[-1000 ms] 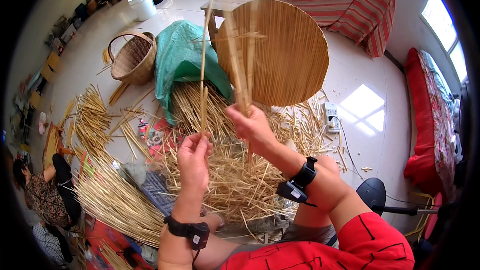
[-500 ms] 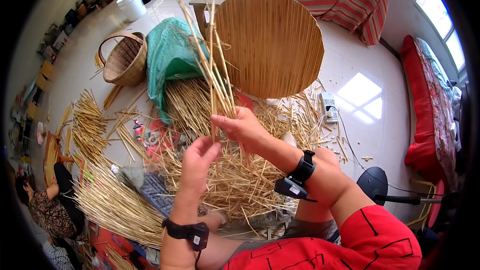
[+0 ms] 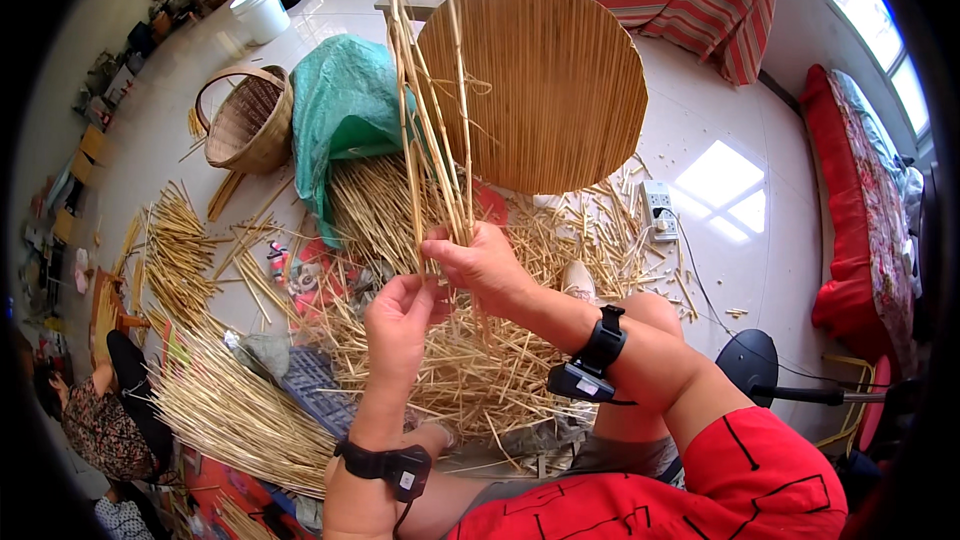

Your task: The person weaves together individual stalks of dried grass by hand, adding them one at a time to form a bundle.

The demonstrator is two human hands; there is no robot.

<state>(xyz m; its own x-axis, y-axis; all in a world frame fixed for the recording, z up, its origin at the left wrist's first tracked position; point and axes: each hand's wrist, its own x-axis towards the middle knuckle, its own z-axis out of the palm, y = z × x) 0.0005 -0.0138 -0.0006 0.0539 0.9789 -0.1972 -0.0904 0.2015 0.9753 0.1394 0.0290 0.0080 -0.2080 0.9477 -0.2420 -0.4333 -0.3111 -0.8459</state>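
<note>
1. Gripping a bunch of long straw stalks [image 3: 433,160], the right hand [image 3: 485,265] has its fingers closed around the lower ends; the stalks stand nearly upright, partly in front of the green sack [image 3: 345,90] and its right edge.
2. Nearer the person than the sack, the left hand [image 3: 398,312] has thumb and fingers pinched together, seemingly on the bottom of one stalk [image 3: 417,200], just beside the right thumb; the exact contact is too small to tell.
3. Behind the bunch, to the right of the sack, a round straw board [image 3: 545,90] leans on a low table. The stalks could snag or bend against it if their tips swung that way.
4. Below the sack's mouth lies a heap of loose straw [image 3: 470,380]. A stalk slipping from a slack right-hand grip could drop there and be hard to pick out.
5. Pulling one stalk sharply could drag its neighbours along, since they cross and lie tightly together, or split it, as dry straw probably cracks easily.
6. Left of the sack, touching or nearly so, stands a handled basket [image 3: 255,125].
</note>
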